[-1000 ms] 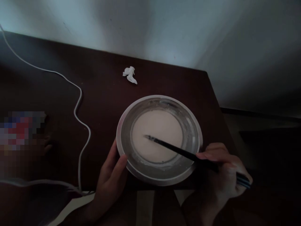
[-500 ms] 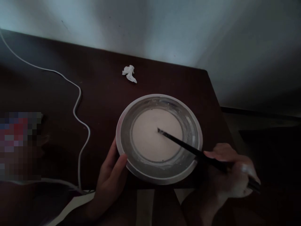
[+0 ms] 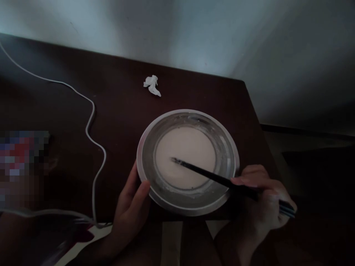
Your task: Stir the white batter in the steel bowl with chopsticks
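Observation:
A round metal bowl (image 3: pixel 188 207) stands near the front edge of the dark table, holding a pale, smooth liquid (image 3: pixel 185 147). Whitish smears cling to its inner wall. My left hand (image 3: pixel 133 207) grips the bowl's left rim, thumb on top and fingers beneath, partly hidden. In my right hand (image 3: pixel 266 199), fingers closed, are dark chopsticks (image 3: pixel 205 173), lying close together and slanting over the bowl's right rim. Their tips dip into the liquid left of its middle.
A crumpled white tissue (image 3: pixel 152 85) lies behind the bowl. Along the left of the table (image 3: pixel 55 107) winds a white cable (image 3: pixel 90 122). A blurred-out patch (image 3: pixel 22 170) covers something at the far left. The pale wall (image 3: pixel 155 33) borders the table's back.
My right hand and the chopsticks have moved left, their tips sweeping through the liquid from near its middle to its left part. My left hand stays on the bowl.

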`<move>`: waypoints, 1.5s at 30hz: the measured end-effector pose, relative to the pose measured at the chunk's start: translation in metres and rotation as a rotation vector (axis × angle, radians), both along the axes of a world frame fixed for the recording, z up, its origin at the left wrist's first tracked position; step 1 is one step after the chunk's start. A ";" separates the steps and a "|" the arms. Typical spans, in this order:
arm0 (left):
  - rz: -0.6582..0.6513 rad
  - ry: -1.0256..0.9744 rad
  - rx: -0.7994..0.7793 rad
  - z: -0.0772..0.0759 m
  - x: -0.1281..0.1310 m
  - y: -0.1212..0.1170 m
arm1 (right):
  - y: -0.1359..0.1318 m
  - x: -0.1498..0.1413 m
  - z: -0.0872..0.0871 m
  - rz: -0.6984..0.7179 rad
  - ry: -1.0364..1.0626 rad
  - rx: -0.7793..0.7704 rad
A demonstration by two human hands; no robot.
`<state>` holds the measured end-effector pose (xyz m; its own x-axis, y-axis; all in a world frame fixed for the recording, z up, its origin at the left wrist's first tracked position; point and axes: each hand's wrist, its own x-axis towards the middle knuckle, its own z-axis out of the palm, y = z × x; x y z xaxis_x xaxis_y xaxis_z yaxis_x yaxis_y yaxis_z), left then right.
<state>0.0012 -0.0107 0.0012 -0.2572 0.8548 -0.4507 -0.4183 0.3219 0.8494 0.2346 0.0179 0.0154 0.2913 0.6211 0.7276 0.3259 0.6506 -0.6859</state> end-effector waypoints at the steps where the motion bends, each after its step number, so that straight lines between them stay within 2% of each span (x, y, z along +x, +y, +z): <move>1: 0.000 -0.002 0.003 0.001 0.000 0.000 | 0.000 -0.001 0.000 -0.088 0.008 -0.009; 3: -0.004 -0.019 -0.001 0.002 0.002 0.001 | 0.001 -0.001 0.000 -0.216 0.049 0.007; 4: -0.003 -0.031 -0.009 0.003 0.002 0.001 | 0.001 0.000 0.000 -0.222 0.078 0.023; 7: -0.003 -0.060 -0.026 0.004 0.002 0.001 | 0.000 0.004 0.000 -0.010 0.080 0.034; 9: 0.003 -0.059 -0.018 0.003 0.002 0.001 | -0.001 0.004 0.000 0.057 0.033 0.002; 12: 0.017 -0.036 -0.011 0.002 0.002 0.001 | -0.001 0.001 0.001 -0.124 0.028 -0.022; 14: 0.025 -0.017 -0.021 0.003 0.002 0.001 | -0.001 0.001 0.001 -0.175 0.083 0.007; 18: 0.042 -0.004 -0.029 0.007 0.004 0.002 | 0.000 0.005 -0.001 0.053 0.064 0.029; 19: 0.045 -0.010 -0.025 0.007 0.004 0.003 | 0.000 0.005 -0.001 0.061 0.033 0.021; 22: 0.047 -0.024 -0.017 0.007 0.004 0.002 | 0.001 0.003 -0.002 -0.114 0.030 0.040; 24: 0.047 -0.023 -0.024 0.006 0.004 0.001 | 0.002 0.002 -0.002 -0.169 0.079 0.073; 29: 0.040 -0.042 -0.014 0.004 0.002 0.000 | -0.001 0.005 -0.001 0.070 0.055 0.027; 31: 0.040 -0.044 -0.008 0.002 0.001 0.000 | -0.001 0.002 -0.001 -0.001 0.027 0.010; 34: 0.043 -0.036 -0.019 0.002 0.001 0.000 | -0.001 -0.001 -0.001 -0.160 0.096 0.014; 36: 0.044 -0.049 -0.025 0.002 0.002 0.000 | -0.001 -0.001 0.000 -0.115 0.131 0.033; 39: 0.054 -0.073 0.000 0.000 0.003 0.000 | -0.002 0.001 0.000 0.025 0.069 0.021; 40: 0.059 -0.072 0.011 -0.001 0.003 0.000 | -0.002 0.001 0.000 0.019 0.045 0.006; 43: 0.065 -0.036 0.027 -0.004 0.002 0.000 | -0.001 0.000 0.000 -0.125 0.069 0.005; 45: 0.050 -0.035 0.014 -0.003 0.001 0.000 | -0.001 0.001 0.000 -0.129 0.112 0.043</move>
<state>0.0027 -0.0108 -0.0018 -0.2843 0.8476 -0.4480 -0.4628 0.2879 0.8384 0.2352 0.0165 0.0155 0.4471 0.5425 0.7112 0.3320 0.6376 -0.6951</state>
